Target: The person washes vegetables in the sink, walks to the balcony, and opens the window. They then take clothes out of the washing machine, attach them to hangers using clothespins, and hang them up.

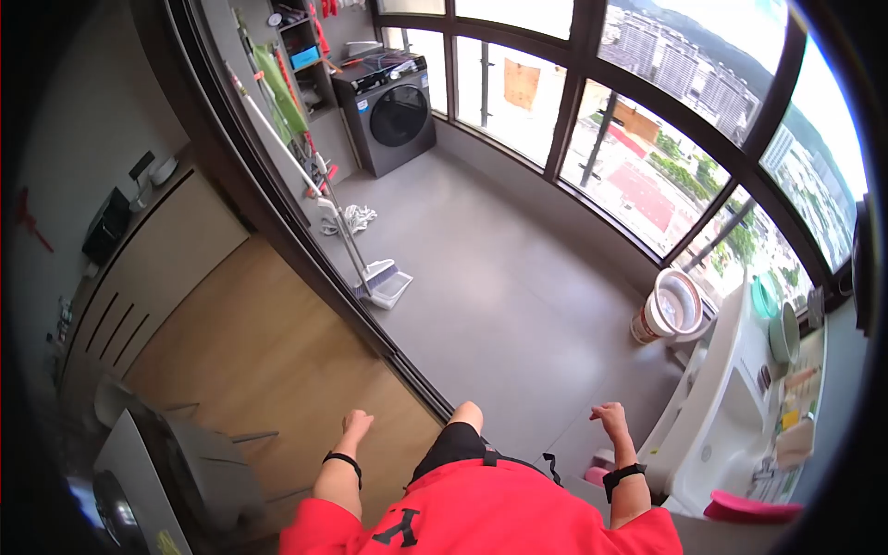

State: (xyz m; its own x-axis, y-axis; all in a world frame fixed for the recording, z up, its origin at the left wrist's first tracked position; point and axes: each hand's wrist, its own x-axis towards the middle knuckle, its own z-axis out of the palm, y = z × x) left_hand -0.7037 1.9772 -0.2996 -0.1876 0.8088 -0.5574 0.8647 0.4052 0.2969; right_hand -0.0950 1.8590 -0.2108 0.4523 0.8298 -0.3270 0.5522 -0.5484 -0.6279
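Red shirt (499,513) at bottom, left hand (358,423) and right hand (609,418) loosely half-open, apparently empty, walking seems in hand, the next stride calling for clearing the door track (421,381), white sink (694,453) nearby, lower right.

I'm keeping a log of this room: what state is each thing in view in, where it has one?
Left hand: partly curled, no held thing visible
Right hand: partly curled, no held thing visible
Washing machine door: shut
Dustpan: on the floor, handle up
Mop head: resting on the floor
Bucket: upright on the floor
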